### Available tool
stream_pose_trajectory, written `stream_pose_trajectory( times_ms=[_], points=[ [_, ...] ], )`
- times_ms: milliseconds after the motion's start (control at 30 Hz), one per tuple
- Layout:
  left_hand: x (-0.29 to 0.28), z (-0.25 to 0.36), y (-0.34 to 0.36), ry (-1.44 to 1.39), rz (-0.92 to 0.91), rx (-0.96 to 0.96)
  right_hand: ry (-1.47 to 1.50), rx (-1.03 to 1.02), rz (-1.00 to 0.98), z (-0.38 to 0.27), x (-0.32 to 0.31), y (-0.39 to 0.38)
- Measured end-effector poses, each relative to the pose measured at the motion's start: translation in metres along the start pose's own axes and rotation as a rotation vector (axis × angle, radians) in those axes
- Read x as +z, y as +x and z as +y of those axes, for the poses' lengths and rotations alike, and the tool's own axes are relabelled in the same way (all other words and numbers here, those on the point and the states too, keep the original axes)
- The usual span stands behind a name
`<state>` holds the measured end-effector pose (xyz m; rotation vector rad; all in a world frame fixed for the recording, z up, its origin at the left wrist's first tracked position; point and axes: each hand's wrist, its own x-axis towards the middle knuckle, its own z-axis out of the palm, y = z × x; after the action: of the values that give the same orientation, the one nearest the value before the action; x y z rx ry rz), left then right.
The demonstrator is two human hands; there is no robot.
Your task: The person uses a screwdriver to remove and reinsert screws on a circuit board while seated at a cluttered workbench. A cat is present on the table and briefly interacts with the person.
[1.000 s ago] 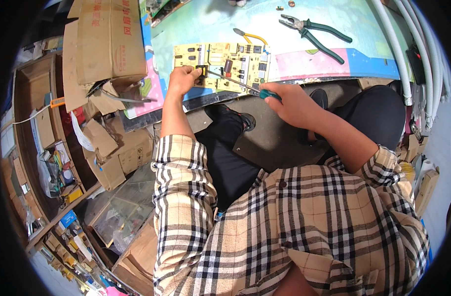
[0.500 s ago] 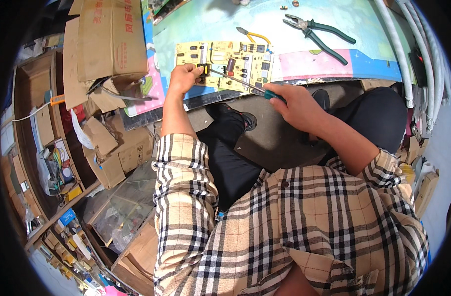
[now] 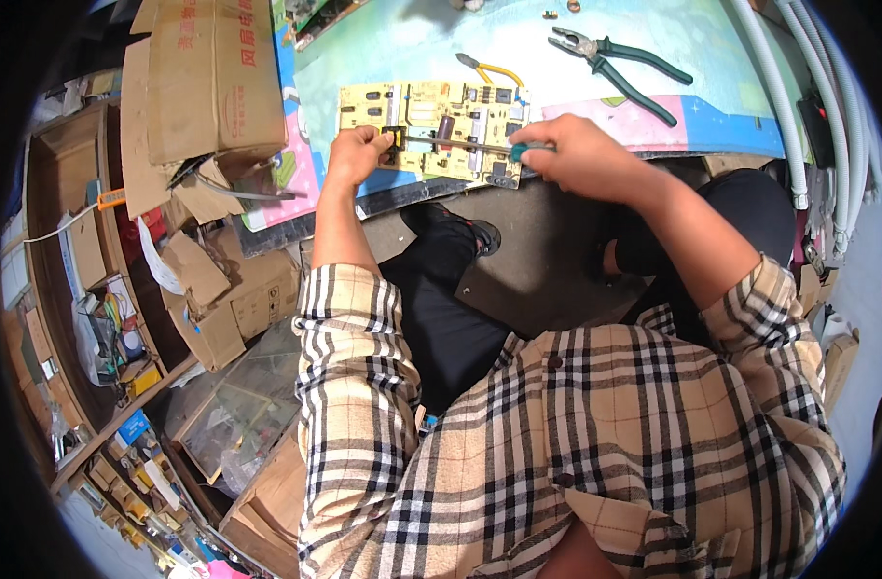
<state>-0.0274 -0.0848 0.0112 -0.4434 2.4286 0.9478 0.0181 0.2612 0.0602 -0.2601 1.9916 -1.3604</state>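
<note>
Crosswise, screwdriver [image 3: 457, 144] points leftward; right hand [image 3: 584, 154] clamped on handle [image 3: 534, 151], left hand [image 3: 356, 157] pinching component [image 3: 398, 139]

Gap between circuit board [image 3: 448, 127] and green pliers [image 3: 595, 56], carton [image 3: 205, 92] blocking left side

Both forearms [image 3: 344, 227] forward, fingers [image 3: 549, 135] curled

One fisheye view looked down from the person's head.
It tilted forward to the left hand [image 3: 358, 156] at 11 o'clock and right hand [image 3: 584, 156] past 1; the plaid shirt [image 3: 557, 454] sat closer, at 5.
</note>
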Motion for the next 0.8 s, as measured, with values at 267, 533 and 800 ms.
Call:
stream_pose_trajectory(
  times_ms=[267,533,800],
  points=[
    [0.002,-0.015,0.007,0.068,0.042,0.074,0.592,0.318,-0.216,0.026,0.019,-0.004],
    [0.003,-0.017,0.006,0.066,0.049,0.076,0.692,0.355,-0.146,0.026,0.051,-0.019],
    [0.036,0.022,-0.028,0.532,0.285,0.242,0.522,0.259,-0.108,0.032,0.051,-0.019]
  ],
)
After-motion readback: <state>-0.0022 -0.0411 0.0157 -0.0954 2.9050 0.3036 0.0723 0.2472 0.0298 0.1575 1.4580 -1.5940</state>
